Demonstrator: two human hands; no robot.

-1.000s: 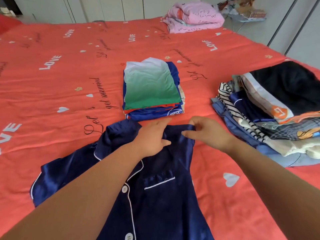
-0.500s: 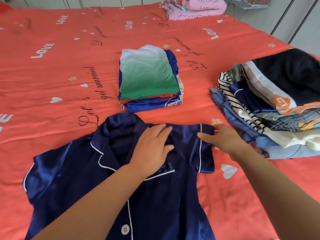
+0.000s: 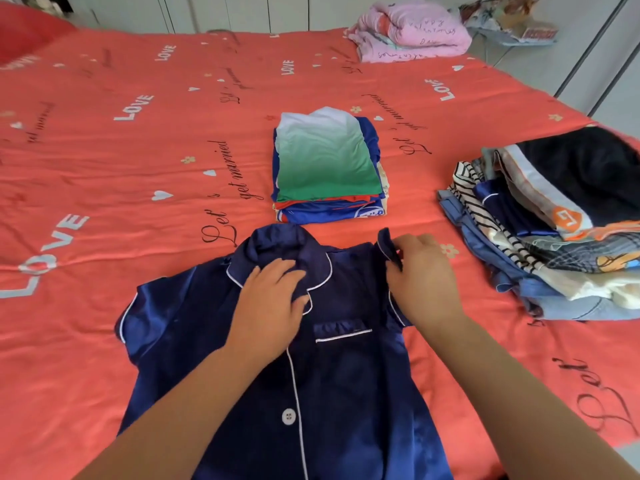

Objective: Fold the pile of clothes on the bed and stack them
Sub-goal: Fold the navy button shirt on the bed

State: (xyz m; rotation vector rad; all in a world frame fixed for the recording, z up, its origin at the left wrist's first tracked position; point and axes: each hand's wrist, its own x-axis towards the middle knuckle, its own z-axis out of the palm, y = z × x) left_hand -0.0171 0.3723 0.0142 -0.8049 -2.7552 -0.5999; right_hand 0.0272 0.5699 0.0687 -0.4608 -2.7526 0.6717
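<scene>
While our left hand (image 3: 273, 299) presses flat on the navy shirt (image 3: 346, 393) at lower centre, our right hand (image 3: 420, 275) now pinches the sleeve (image 3: 389, 249) it just spread flat and lifts it inward, so we judge the folding begun.

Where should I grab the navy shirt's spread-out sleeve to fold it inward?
Pinch the white-piped cuff edge of the sleeve on the navy shirt, coming in from the person's left. It lies flat on the bed with the cuff outermost and uncovered. The left hand, flat near the collar, is nearest; the right hand pinches the other sleeve.
</scene>
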